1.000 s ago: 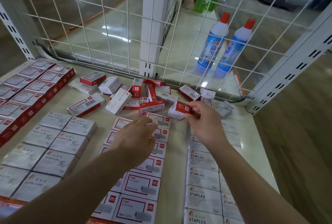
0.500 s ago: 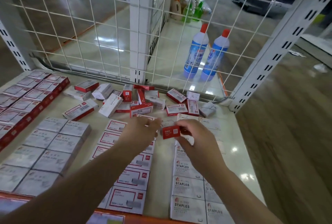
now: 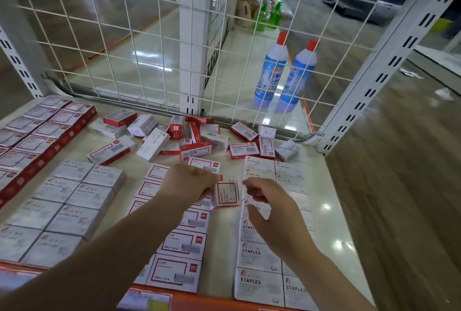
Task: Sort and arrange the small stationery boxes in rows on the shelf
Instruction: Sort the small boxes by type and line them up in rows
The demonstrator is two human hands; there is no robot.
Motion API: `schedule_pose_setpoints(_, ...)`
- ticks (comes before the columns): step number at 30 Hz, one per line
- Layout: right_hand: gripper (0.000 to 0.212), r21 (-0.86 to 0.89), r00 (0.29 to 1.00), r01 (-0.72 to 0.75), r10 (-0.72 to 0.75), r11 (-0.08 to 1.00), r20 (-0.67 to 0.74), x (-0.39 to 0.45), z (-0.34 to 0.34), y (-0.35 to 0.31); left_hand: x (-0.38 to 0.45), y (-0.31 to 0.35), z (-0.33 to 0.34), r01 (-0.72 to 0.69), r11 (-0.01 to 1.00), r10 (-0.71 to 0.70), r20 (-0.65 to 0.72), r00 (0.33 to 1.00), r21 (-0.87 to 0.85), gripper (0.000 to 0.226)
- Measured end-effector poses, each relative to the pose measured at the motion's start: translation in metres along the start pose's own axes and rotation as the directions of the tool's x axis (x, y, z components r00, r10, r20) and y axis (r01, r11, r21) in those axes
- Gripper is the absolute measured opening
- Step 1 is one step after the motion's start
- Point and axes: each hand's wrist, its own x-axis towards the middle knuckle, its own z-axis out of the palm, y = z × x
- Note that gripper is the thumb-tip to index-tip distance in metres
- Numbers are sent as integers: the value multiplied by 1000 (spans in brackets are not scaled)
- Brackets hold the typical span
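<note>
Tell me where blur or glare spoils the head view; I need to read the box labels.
Head view: the red-framed box between the hands is motion-smeared, its print unreadable; the paper clip boxes on the left are soft; glare spots sit on the bare shelf at the right; the upright posts lean from wide-angle distortion.

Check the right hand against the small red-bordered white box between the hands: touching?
Apart. The head view shows pale shelf between the right hand and the red-bordered white box; the left hand holds it.
</note>
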Motion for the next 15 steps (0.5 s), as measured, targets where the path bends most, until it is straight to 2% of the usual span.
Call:
schedule_pose_setpoints(2,38,4,1000,-22,22,1000,1,4,-3,2,-1,-2,-2,-53,998,53,-4,999,16,13)
schedule_pose_setpoints(7,31,125,985,-140,125,982,121,20,-9,0,-6,-4,0,-191,967,188,34,982,171,30)
schedule_pose_setpoints(11,19,181,975,-181,152,967,164,25,-10,-6,-6,-5,0,-227,956,214,88,973,185,30)
schedule_pose_setpoints(15,19,351,958,-280,239,894,155,23,-9,-7,-4,-8,1,-221,969,210,104,972,111,34)
